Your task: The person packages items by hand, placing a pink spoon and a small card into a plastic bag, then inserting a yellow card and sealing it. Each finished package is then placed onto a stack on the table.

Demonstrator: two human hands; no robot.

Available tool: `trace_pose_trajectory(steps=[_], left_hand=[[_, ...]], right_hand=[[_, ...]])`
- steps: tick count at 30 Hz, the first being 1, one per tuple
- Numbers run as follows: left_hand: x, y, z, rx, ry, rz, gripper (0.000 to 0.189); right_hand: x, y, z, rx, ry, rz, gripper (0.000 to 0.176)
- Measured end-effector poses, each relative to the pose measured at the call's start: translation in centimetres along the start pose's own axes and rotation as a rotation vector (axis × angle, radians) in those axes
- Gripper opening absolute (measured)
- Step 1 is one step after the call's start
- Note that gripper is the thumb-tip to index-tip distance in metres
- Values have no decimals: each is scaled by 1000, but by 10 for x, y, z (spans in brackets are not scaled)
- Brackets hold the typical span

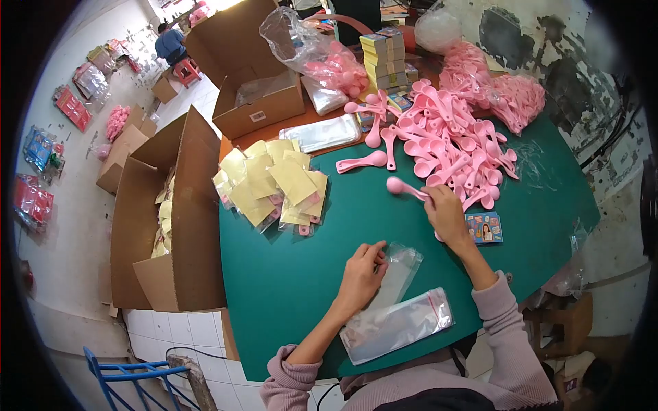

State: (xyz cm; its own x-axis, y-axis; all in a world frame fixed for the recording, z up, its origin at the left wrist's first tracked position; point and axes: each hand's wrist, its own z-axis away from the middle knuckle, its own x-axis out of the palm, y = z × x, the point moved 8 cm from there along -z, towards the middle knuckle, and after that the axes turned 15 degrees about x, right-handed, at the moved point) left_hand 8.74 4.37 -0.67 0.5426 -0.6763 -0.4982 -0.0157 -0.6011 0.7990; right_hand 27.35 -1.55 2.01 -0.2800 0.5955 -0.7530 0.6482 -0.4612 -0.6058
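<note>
Fingers of right hand: pinched on handle of pink spoon, no gap beyond the handle's thickness; round end pointing away from fingertips, toward person's left. Spoon held above green table, outside any bag. Second pink piece partly hidden under same palm; held or merely lying there, cannot tell.

Fingers of left hand: curled, thumb close to index, tips at upper edge of clear bag. Grip on film or only contact: cannot tell. Bag apparently without contents, slanting over stack of clear bags, nearer the body than both hands.

Just beside right wrist: small printed cards. Beyond right fingertips: large heap of loose spoons, then pink pieces in clear plastic. Farther off, beyond both hands: tall card bundles.

Progress, judged from present layout: well under way. Done: heap of yellow-backed packets, well beyond left fingers, pink visible through film; similar packets inside open carton, farther left. Left: loose spoons in quantity, bags and cards in supply, held spoon unbagged. Exact count: not readable.
</note>
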Motion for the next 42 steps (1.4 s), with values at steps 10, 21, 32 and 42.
trace_pose_trajectory(steps=[10, 21, 32, 42], left_hand=[[-25, -18, 0, -127, 104, 214, 11], [-22, -23, 2, -224, 63, 198, 16], [-19, -26, 2, -172, 68, 351, 14], [-15, -20, 2, -157, -12, 283, 12]], right_hand=[[13, 8, 4, 374, -521, -960, 19], [-16, -14, 8, 267, -243, -852, 12], [-22, -41, 19, 76, -127, -348, 15], [-32, -50, 27, 10, -85, -519, 12]])
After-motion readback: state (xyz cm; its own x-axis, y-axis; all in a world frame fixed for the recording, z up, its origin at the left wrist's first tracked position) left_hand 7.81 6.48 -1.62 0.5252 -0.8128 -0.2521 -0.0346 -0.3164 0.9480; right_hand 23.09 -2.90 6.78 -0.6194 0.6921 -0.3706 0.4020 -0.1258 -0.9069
